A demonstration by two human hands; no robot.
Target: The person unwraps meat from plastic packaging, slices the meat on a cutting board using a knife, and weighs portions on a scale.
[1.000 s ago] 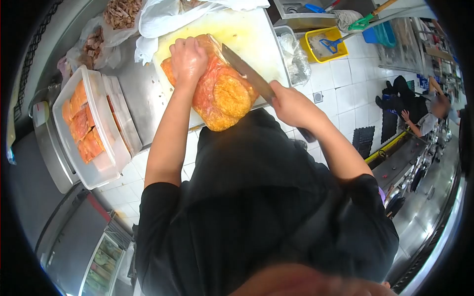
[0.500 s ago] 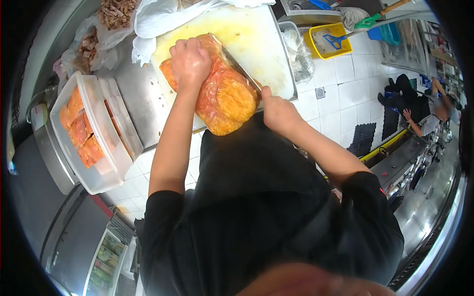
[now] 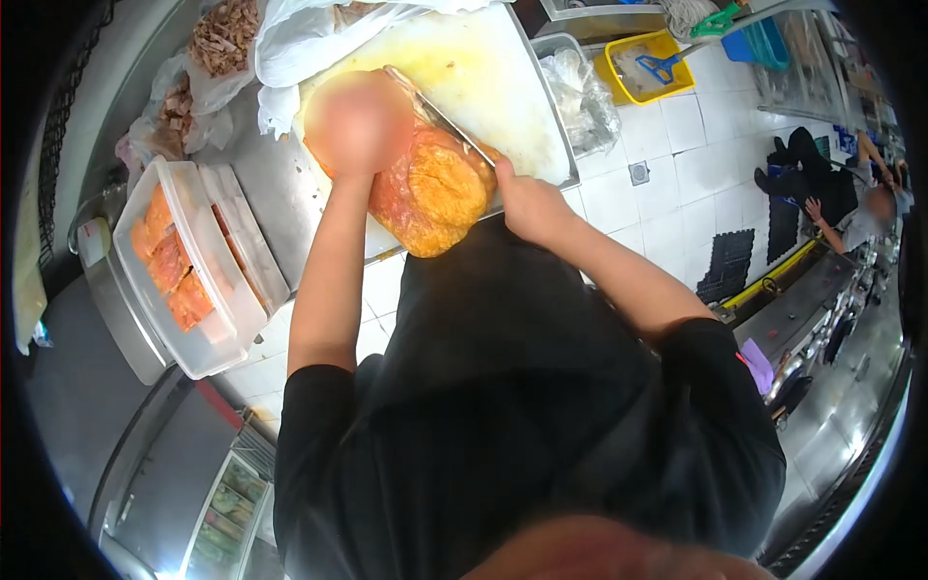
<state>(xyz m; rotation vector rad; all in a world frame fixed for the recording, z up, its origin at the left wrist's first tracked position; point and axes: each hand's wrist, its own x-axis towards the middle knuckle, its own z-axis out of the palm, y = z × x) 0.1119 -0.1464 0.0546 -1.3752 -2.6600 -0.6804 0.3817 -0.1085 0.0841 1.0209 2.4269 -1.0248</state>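
Note:
A large piece of orange-skinned meat point(image 3: 445, 188) lies on the white cutting board point(image 3: 517, 97), its rounded end hanging over the near edge. My left hand point(image 3: 359, 124) is on the far left part of the meat. That hand is blurred, but its forearm keeps the angle it had when the fingers were curled down on the meat. In my right hand point(image 3: 530, 203) a knife point(image 3: 456, 128) is gripped by its handle. The blade runs along the meat's right side, pointing away and to the left. Its lower edge is partly hidden against the meat.
Left of the board stands a clear plastic tub point(image 3: 227, 314) with orange meat pieces point(image 3: 169, 261). Bags of chopped meat point(image 3: 224, 39) sit farther back. On the right are a bagged container point(image 3: 578, 101) and a yellow bucket point(image 3: 681, 79). Another person point(image 3: 855, 213) is at far right.
The knife and right hand have shifted slightly up and left in view. My left hand, formerly seen with fingers curled on the meat, now appears blurred over it.

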